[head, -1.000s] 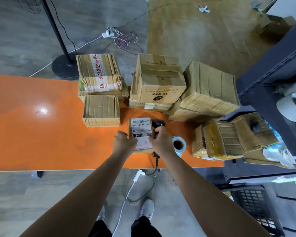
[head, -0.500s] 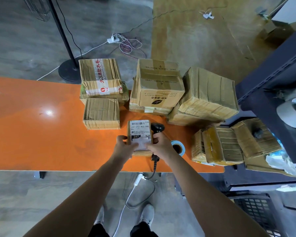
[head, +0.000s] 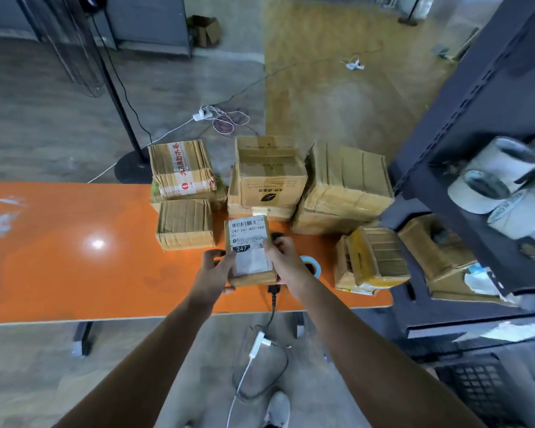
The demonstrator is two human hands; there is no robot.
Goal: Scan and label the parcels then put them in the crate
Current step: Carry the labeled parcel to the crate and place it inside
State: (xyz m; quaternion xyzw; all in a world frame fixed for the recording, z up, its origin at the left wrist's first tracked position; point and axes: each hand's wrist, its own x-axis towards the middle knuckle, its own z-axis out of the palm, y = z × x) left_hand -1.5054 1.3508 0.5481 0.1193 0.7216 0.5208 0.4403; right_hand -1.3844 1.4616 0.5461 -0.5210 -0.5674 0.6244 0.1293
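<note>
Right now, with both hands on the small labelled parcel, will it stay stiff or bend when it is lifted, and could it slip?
Probably stiff: the small labelled parcel is a taped cardboard box with straight edges. Likely light for its size, since the left hand and right hand grip it only at its sides. Slipping seems unlikely with that two-sided grip.

The white shipping label (head: 247, 242) on the small parcel (head: 254, 278) reads "247-247-A02-060" under a barcode, then "247" in white on black. At its 11 o'clock, a taped carton (head: 181, 168) carries red Chinese characters, which cannot be made out. At 12 o'clock, a printed carton (head: 271, 177) shows a black leaf logo.
</note>
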